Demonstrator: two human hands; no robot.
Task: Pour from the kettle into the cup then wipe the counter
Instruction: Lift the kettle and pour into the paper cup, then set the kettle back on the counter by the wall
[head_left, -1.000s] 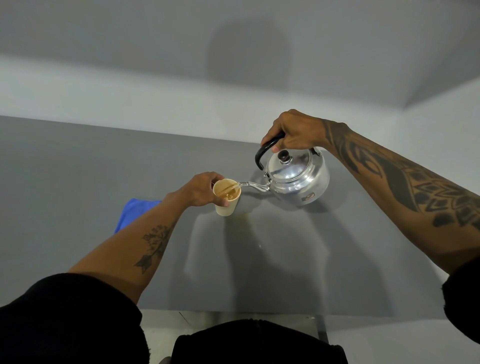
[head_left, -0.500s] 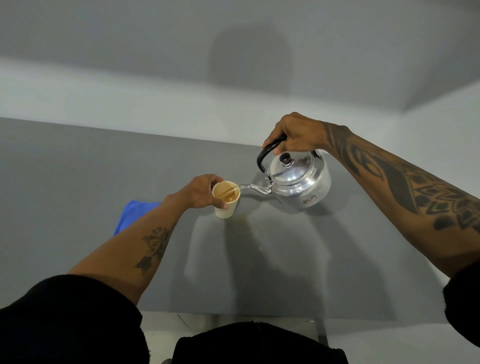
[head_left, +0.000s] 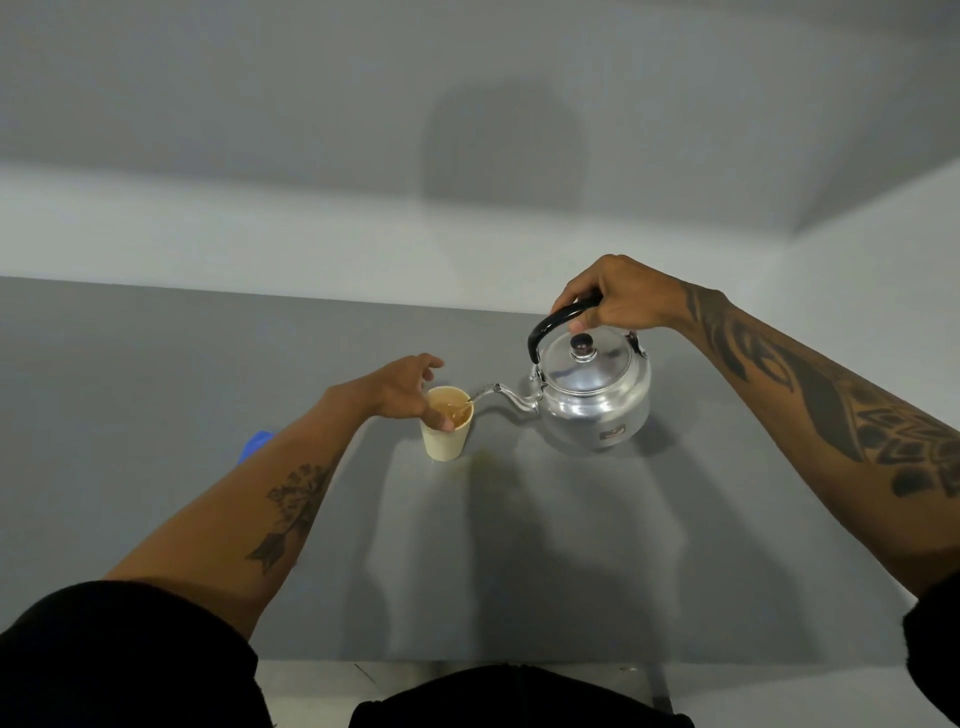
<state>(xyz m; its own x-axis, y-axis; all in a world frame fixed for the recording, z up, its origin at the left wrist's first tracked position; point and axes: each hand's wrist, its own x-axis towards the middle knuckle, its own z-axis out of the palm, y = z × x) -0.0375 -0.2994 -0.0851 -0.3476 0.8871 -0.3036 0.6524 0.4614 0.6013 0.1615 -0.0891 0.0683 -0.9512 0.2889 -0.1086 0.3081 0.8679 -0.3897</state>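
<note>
Black sleeves at the bottom edge, both forearms tattooed, reaching out over the grey counter (head_left: 156, 415). Faint yellowish wet patch (head_left: 485, 460) on the surface just right of the cup's base. Cup (head_left: 445, 423), pale paper, stands upright on the counter near centre, holding tan liquid close to the rim. Left hand (head_left: 402, 387) at the cup's left side: fingers spread and loose, thumb tip lying over the near rim, not wrapped around the wall. Blue cloth (head_left: 254, 444) shows as a corner behind the left forearm, left of the cup. Kettle (head_left: 592, 395), shiny metal with a dark lid knob, right of the cup; spout tip sits at the cup's rim. Right hand (head_left: 621, 304) clenched around the kettle's black handle (head_left: 558, 322). Pale wall beyond.
</note>
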